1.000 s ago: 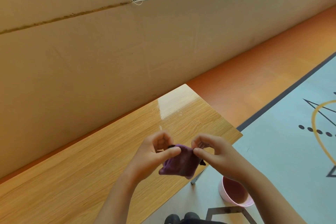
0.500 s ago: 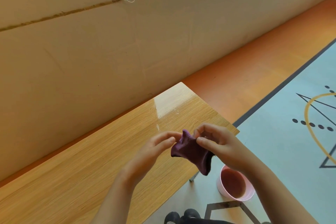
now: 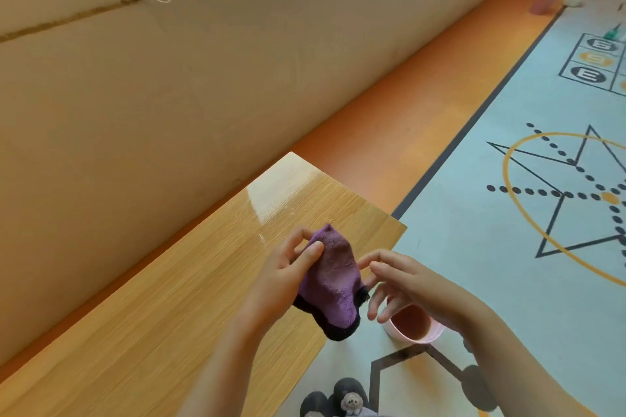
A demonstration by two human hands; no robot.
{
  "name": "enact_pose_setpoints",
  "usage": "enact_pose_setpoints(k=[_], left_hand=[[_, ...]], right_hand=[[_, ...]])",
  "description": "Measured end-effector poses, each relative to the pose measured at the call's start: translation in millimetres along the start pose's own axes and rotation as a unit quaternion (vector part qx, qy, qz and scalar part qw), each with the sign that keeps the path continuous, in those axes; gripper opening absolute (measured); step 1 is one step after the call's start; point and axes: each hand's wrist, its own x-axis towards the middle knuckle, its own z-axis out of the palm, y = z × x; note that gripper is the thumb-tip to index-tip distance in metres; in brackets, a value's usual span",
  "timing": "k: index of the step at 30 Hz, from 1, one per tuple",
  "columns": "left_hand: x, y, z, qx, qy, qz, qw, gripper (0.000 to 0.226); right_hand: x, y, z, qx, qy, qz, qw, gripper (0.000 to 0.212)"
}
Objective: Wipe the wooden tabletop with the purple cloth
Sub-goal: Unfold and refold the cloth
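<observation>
Two bare forearms (image 3: pixel 216 359), uncovered to the frame's edge, end in the left hand (image 3: pixel 281 278) and right hand (image 3: pixel 403 284). At six o'clock, dark rounded shoes (image 3: pixel 349 388); one carries a small pale bear-like charm (image 3: pixel 350 402).

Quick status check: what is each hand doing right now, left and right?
Left hand: pinches the purple cloth near its top corner.
Right hand: open, fingers spread beside the cloth, holding nothing.

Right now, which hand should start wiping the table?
Probably left. The left hand pinches the cloth over the table; the right hand is open, beside the cloth, past the table's edge.
</observation>
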Motion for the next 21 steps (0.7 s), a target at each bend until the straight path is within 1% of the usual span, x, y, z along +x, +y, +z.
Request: enact_pose_setpoints(k=[2,7,9,11,12,15,18,19,21], left_hand=[[6,-1,1,0.007,-0.009,-0.007,1.0,0.017],[22,-12,25,-0.029,-0.061,-0.03,0.997,0.018],[29,-20,35,-0.027,-0.063,-0.034,0.997,0.015],[34,-30,44,-0.001,-0.056,-0.036,0.998,0.012],[35,-34,48,0.007,-0.052,-0.034,0.998,0.011],[38,-45,67,0.011,-0.037,-0.027,0.999,0.012],[46,-56,95,-0.005,-0.031,-0.047,0.998,0.013],[50,-60,106,-0.013,-0.033,-0.05,0.998,0.014],[59,-68,130,-0.031,-0.04,-0.063,0.997,0.014]], right_hand=[[-4,13,-4,0.038,0.001,0.002,0.999,0.03],[-10,50,-2,0.119,0.025,-0.044,0.992,0.038],[-13,59,-5,0.162,0.068,-0.064,0.982,0.034],[-18,65,-14,0.194,0.126,-0.076,0.97,0.033],[-20,67,-19,0.193,0.156,-0.073,0.966,0.031],[-27,74,-36,0.169,0.248,-0.071,0.951,0.018],[-29,83,-52,0.108,0.334,-0.073,0.934,0.011],[-29,87,-59,0.106,0.35,-0.071,0.928,0.011],[-33,95,-75,0.138,0.353,-0.055,0.924,0.012]])
